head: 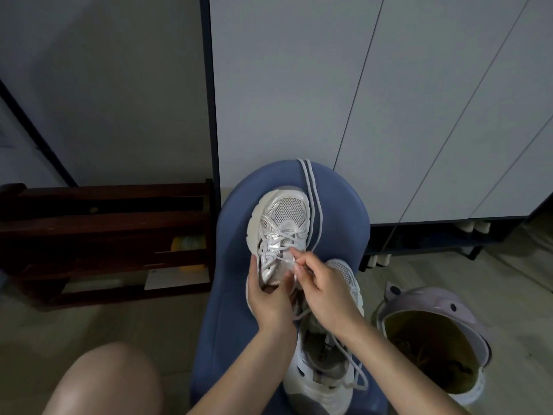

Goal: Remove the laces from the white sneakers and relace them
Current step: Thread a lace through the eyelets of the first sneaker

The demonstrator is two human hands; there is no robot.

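Pale cabinet doors [389, 100] back a blue stool [227, 295] carrying both sneakers. The left hand [269, 301] grips the far sneaker [278, 229] by its collar; the right hand [323, 286] pinches its lace [312, 205] near the upper eyelets. The near sneaker [323, 363] lies behind the wrists. The lace looks limp and light, best held at its stiff tip; the sneaker probably wants steadying.

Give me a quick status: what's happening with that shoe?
Left hand holds far sneaker. Right hand pinches its lace at the eyelets. Nothing in the way.
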